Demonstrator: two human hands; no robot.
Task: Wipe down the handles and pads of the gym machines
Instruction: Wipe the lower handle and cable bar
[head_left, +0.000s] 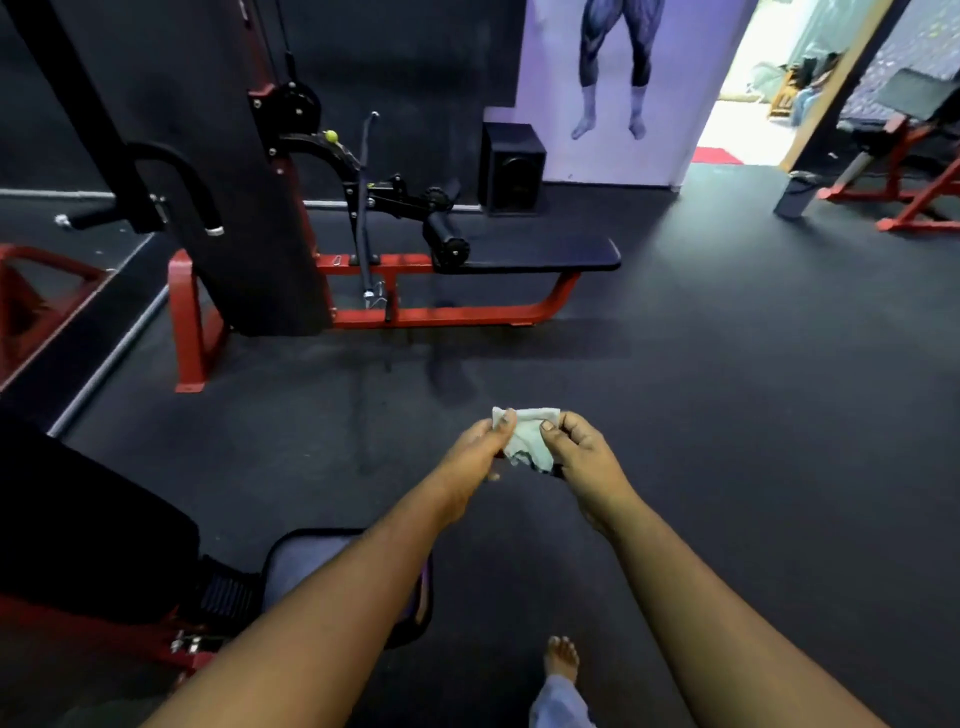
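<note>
One small white cloth (527, 434) is held up in front of the person, above the dark floor (727, 389), pinched between two hands. The left hand (480, 447) grips its left edge with thumb on top, and the right hand (582, 447) pinches its right edge with curled fingers.

One red-framed cable machine (249, 208) stands at the far left of the floor, with one black seat pad (545, 252), one roller pad (445, 236) and one curved black handle (171, 179). A second red-framed bench (904, 150) stands at the far right. One black speaker (511, 169) sits by the wall. No writing is legible.
</note>
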